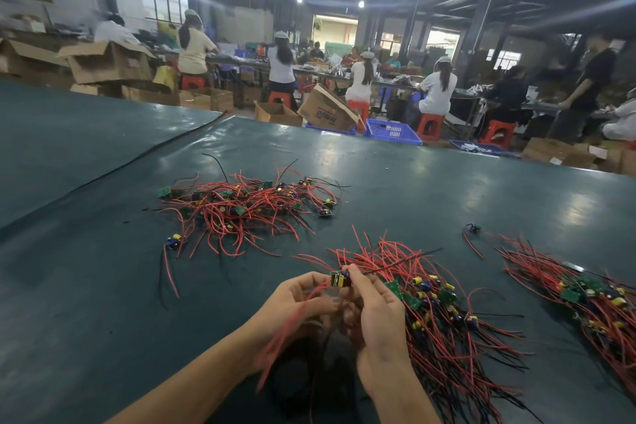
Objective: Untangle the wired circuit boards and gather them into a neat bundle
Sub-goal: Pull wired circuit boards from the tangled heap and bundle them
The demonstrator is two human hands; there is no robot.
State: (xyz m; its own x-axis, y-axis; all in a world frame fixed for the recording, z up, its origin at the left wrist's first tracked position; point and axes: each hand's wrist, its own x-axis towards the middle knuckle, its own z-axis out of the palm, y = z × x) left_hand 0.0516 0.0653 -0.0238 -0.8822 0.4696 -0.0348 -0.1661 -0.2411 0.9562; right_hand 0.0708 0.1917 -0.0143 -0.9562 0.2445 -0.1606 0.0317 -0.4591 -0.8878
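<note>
A small circuit board (340,279) with a yellow part and red and black wires is held between my left hand (298,303) and my right hand (373,311), just above the dark green table (103,286). Its red wires hang down, blurred, between my wrists. A tangled heap of wired boards (246,208) lies further away, left of centre. An aligned bundle of boards (444,317) lies right beside my right hand. Another bundle (592,299) lies at the far right.
A single wired board (473,229) lies alone between the two right bundles. A black seam (113,170) runs across the table at the left. Beyond the far edge stand cardboard boxes (327,110), blue crates (392,132) and seated workers.
</note>
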